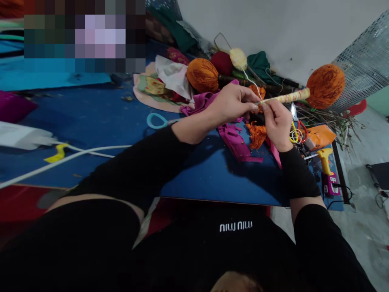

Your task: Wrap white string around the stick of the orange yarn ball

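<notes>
A stick wrapped in pale yellow yarn (293,96) lies across my hands, with a round orange cloth-covered head (326,86) on its right end. My left hand (231,103) pinches the stick's left end between thumb and fingers. Close beside it, my right hand (278,121) is closed on the stick, thumb and forefinger at the edge of the wrapping. From a ball of yellow yarn (238,59) behind, a strand runs down to my fingertips. Below the hands lie purple cloth pieces (234,142) and crumpled orange cloth (257,136).
A second orange head (202,75) rests at the back. Scissors (294,113), a yellow glue gun (325,160) and a purple power strip (331,184) sit at right. A light-blue ring (157,121) and white cable (91,151) lie on the blue table (106,109). Twigs (340,123) stick out at right.
</notes>
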`<state>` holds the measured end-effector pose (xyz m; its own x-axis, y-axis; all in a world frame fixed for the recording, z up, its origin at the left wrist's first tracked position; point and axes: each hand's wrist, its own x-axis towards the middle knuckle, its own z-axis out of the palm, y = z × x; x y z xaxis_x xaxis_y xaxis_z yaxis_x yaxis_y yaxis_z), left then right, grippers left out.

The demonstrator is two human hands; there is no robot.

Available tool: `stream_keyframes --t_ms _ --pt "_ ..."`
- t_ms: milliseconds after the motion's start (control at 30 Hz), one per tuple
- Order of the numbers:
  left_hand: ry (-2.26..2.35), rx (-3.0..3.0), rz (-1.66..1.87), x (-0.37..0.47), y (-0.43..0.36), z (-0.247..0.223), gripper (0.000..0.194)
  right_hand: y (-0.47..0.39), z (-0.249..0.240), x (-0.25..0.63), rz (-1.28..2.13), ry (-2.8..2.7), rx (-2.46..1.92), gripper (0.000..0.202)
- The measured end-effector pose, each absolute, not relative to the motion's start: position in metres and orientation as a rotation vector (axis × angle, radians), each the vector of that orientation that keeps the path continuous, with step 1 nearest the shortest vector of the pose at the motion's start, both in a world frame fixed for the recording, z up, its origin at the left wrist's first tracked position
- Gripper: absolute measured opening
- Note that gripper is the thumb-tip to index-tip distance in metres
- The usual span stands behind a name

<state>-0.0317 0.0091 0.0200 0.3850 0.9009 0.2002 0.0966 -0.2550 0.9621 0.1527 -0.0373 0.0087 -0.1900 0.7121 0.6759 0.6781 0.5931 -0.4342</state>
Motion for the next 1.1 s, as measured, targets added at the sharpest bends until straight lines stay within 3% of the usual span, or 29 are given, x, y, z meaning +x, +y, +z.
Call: stream_keyframes --t_ms 233,400,600,933,1100 --pt "0.91 1.606 0.986 -0.032 0.018 0.013 0.008 -0.035 0.019 0.169 0.074 -2.086 -1.169 0.033" --pt "0.924 1.555 0.999 -0.033 0.014 0.018 0.009 -0.045 0.03 0.172 -0.153 -2.244 -1.226 0.025" --pt "0.938 1.592 1.016 -0.034 0.011 0.021 0.009 -0.049 0.032 0.165 -0.331 -2.272 -1.287 0.031" --pt "0.979 1.751 0.956 -0.029 0.0 0.024 0.007 -0.042 0.036 0.176 -0.374 -2.129 -1.363 0.031" --pt "1.047 1.914 0.97 -0.026 -0.006 0.024 0.007 -0.039 0.034 0.177 -0.195 -2.117 -1.376 0.027"
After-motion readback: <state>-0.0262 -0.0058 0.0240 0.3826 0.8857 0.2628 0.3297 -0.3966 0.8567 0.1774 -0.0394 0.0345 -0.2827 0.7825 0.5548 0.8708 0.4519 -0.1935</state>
